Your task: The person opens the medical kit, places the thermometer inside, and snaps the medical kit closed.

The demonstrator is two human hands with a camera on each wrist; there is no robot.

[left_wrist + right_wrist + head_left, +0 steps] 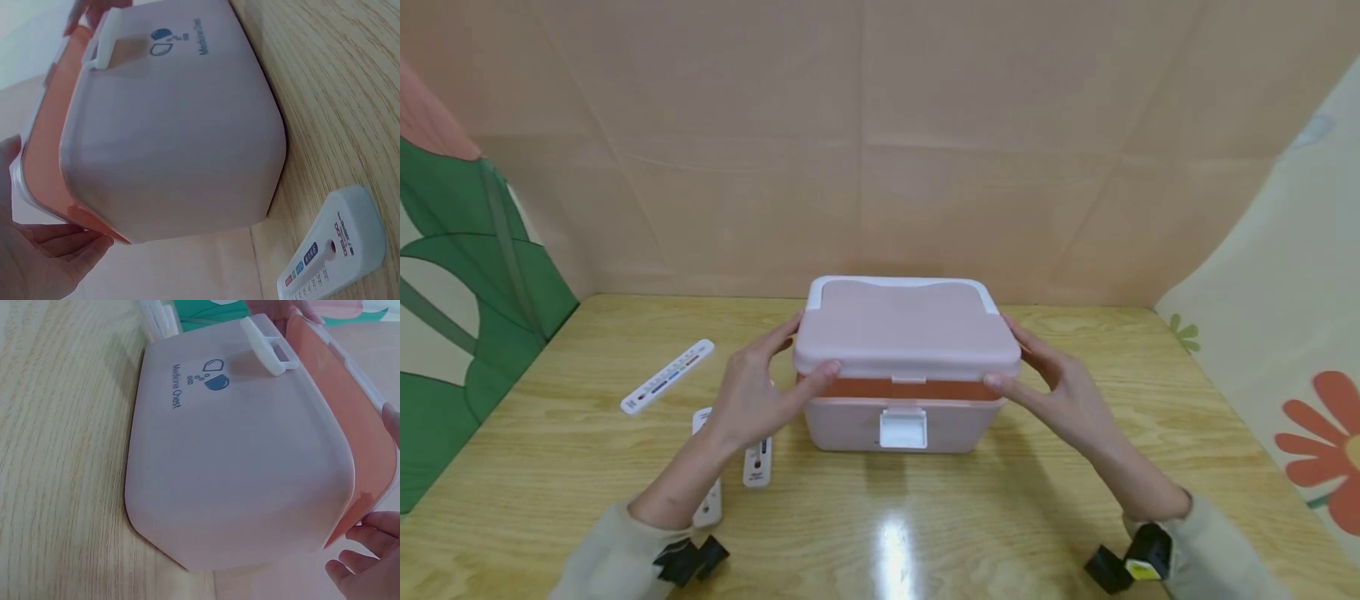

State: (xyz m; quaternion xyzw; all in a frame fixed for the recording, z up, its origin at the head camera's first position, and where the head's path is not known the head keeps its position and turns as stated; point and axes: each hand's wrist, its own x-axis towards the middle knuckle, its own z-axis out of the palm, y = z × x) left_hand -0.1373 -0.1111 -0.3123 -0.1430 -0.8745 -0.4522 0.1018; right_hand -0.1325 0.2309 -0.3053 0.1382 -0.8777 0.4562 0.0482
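A pink medicine chest (850, 427) stands on the table, with its white front latch (903, 428) hanging down. Its lid (910, 333) is raised at the front, and a gap with an orange inside (865, 388) shows under it. My left hand (756, 387) holds the lid's left end, thumb at the front corner and fingers along the side. At the opposite end, my right hand (1063, 387) grips the lid in the same way. "Medicine Chest" is printed on the chest front (237, 444) in the right wrist view. The chest's contents are hidden.
Left of the chest lie three white thermometers: one slanted (667, 377), one (708, 505) partly behind my left forearm, and one (757, 463) close to the chest. A beige cloth backdrop (880, 150) rises behind the wooden table (820, 525).
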